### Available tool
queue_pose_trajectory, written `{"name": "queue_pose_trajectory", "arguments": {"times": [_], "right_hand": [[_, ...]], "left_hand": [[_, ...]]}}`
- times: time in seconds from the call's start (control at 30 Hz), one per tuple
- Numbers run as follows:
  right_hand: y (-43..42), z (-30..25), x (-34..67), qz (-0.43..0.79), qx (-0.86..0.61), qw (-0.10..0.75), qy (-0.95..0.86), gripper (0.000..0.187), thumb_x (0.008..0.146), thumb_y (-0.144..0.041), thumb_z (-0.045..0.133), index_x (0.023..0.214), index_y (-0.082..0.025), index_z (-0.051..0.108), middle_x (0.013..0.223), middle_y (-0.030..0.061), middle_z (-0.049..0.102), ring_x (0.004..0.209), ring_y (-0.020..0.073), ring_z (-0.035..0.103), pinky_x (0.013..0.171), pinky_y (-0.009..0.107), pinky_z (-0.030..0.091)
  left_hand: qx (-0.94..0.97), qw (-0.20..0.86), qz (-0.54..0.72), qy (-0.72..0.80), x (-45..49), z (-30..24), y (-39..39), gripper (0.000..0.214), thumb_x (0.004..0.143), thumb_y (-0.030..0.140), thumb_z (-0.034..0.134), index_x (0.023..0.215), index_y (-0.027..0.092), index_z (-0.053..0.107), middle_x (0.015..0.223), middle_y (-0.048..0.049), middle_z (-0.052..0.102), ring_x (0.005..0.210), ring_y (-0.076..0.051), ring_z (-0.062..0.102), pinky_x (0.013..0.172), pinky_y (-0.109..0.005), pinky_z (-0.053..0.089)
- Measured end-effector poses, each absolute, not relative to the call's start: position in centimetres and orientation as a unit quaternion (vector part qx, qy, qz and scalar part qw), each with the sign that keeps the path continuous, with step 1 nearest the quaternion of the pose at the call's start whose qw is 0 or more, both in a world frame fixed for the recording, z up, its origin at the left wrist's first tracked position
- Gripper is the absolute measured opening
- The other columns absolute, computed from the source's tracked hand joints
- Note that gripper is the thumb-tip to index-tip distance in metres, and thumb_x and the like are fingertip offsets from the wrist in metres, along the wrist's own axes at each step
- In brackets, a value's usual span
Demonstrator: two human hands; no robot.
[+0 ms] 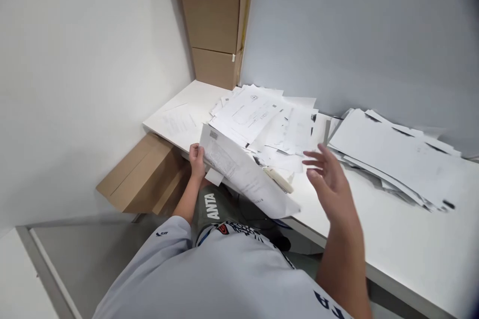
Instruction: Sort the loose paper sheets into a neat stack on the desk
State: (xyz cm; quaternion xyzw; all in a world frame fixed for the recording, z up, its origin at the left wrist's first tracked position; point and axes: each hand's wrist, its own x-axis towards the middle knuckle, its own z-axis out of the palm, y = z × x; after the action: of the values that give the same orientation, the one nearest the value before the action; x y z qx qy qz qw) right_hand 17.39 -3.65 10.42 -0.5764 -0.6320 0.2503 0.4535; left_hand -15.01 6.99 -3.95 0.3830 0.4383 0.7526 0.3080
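White tabletop [385,249] against a pale blue-grey wall [355,30] carries a curled printed sheaf [243,174], its near edge clamped in the left-hand grip [196,162]. The right-hand grip [329,184] hangs open just beside the sheaf, fingers spread above the tabletop. Around them lie a cream stapler [279,180], a loose heap of papers [254,119], a thicker stack of sheets [389,154] and, in the corner, stacked cardboard boxes [213,20].
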Motion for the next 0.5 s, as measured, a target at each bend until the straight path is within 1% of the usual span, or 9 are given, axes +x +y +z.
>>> {"name": "queue_pose_trajectory", "arguments": {"times": [0.03, 0.07, 0.13, 0.2, 0.23, 0.3, 0.37, 0.4, 0.5], "right_hand": [[-4.0, 8.4, 17.8, 0.281, -0.581, 0.482, -0.593, 0.067, 0.090, -0.059, 0.049, 0.148, -0.028, 0.036, 0.132, 0.0122, 0.058, 0.109, 0.0274, 0.061, 0.088, 0.046, 0.052], [-4.4, 6.3, 17.9, 0.317, -0.574, 0.490, -0.575, 0.068, 0.089, -0.063, 0.048, 0.146, -0.026, 0.039, 0.132, 0.0131, 0.058, 0.110, 0.0279, 0.061, 0.090, 0.047, 0.051], [-5.4, 3.0, 17.2, 0.393, -0.529, 0.482, -0.578, 0.073, 0.084, -0.072, 0.047, 0.141, -0.025, 0.046, 0.137, 0.0135, 0.055, 0.119, 0.0300, 0.056, 0.099, 0.049, 0.047], [-6.3, 1.0, 15.7, 0.432, -0.489, 0.483, -0.584, 0.077, 0.079, -0.074, 0.055, 0.139, -0.027, 0.047, 0.142, 0.0119, 0.051, 0.130, 0.0314, 0.049, 0.107, 0.049, 0.040], [-6.6, 0.5, 14.9, 0.438, -0.481, 0.490, -0.580, 0.076, 0.078, -0.071, 0.059, 0.138, -0.027, 0.048, 0.143, 0.0107, 0.051, 0.132, 0.0310, 0.046, 0.109, 0.049, 0.038], [-6.9, 0.2, 13.6, 0.437, -0.488, 0.508, -0.560, 0.061, 0.081, -0.060, 0.064, 0.133, -0.028, 0.052, 0.138, 0.0087, 0.055, 0.131, 0.0285, 0.048, 0.109, 0.046, 0.038], [-6.8, 0.1, 12.9, 0.429, -0.503, 0.528, -0.533, 0.043, 0.086, -0.051, 0.062, 0.121, -0.027, 0.059, 0.128, 0.0078, 0.063, 0.122, 0.0259, 0.055, 0.105, 0.044, 0.041], [-6.7, 0.0, 12.7, 0.423, -0.510, 0.540, -0.520, 0.037, 0.087, -0.050, 0.060, 0.116, -0.026, 0.062, 0.122, 0.0077, 0.065, 0.117, 0.0252, 0.058, 0.103, 0.043, 0.043], [-6.2, -0.7, 12.4, 0.395, -0.523, 0.577, -0.487, 0.034, 0.088, -0.050, 0.056, 0.107, -0.023, 0.065, 0.112, 0.0076, 0.069, 0.107, 0.0248, 0.062, 0.097, 0.041, 0.047]], "left_hand": [[0.372, 0.313, 0.758, 0.434, -15.0, -3.8, 7.2, 0.039, 0.077, 0.053, 0.073, 0.086, 0.019, 0.057, 0.078, 0.0013, 0.054, 0.073, -0.012, 0.052, 0.070, -0.022, 0.043], [0.360, 0.318, 0.766, 0.428, -15.0, -3.6, 7.3, 0.039, 0.076, 0.053, 0.073, 0.086, 0.019, 0.056, 0.079, 0.0014, 0.054, 0.074, -0.012, 0.053, 0.072, -0.022, 0.043], [0.333, 0.325, 0.779, 0.420, -15.0, -3.2, 7.5, 0.039, 0.076, 0.051, 0.073, 0.087, 0.019, 0.055, 0.081, 0.0013, 0.054, 0.078, -0.012, 0.054, 0.076, -0.022, 0.044], [0.316, 0.323, 0.786, 0.422, -14.8, -2.8, 7.4, 0.038, 0.077, 0.050, 0.072, 0.089, 0.020, 0.054, 0.085, 0.0007, 0.055, 0.082, -0.013, 0.055, 0.079, -0.023, 0.045], [0.313, 0.315, 0.788, 0.426, -14.7, -2.6, 7.3, 0.037, 0.078, 0.050, 0.071, 0.091, 0.020, 0.053, 0.087, 0.0003, 0.055, 0.084, -0.013, 0.056, 0.081, -0.024, 0.045], [0.322, 0.283, 0.788, 0.441, -14.5, -2.4, 7.1, 0.037, 0.082, 0.051, 0.067, 0.095, 0.020, 0.052, 0.091, -0.0005, 0.055, 0.088, -0.014, 0.056, 0.084, -0.025, 0.045], [0.341, 0.238, 0.784, 0.460, -14.1, -2.3, 6.9, 0.037, 0.085, 0.054, 0.062, 0.098, 0.021, 0.050, 0.094, -0.0011, 0.054, 0.093, -0.015, 0.056, 0.087, -0.026, 0.045], [0.351, 0.220, 0.780, 0.469, -13.9, -2.4, 6.9, 0.038, 0.086, 0.055, 0.060, 0.099, 0.022, 0.049, 0.095, -0.0013, 0.053, 0.094, -0.015, 0.055, 0.089, -0.027, 0.045], [0.366, 0.192, 0.763, 0.496, -13.3, -2.8, 7.2, 0.040, 0.089, 0.059, 0.053, 0.102, 0.022, 0.045, 0.097, -0.0016, 0.050, 0.097, -0.015, 0.053, 0.093, -0.029, 0.044]]}}
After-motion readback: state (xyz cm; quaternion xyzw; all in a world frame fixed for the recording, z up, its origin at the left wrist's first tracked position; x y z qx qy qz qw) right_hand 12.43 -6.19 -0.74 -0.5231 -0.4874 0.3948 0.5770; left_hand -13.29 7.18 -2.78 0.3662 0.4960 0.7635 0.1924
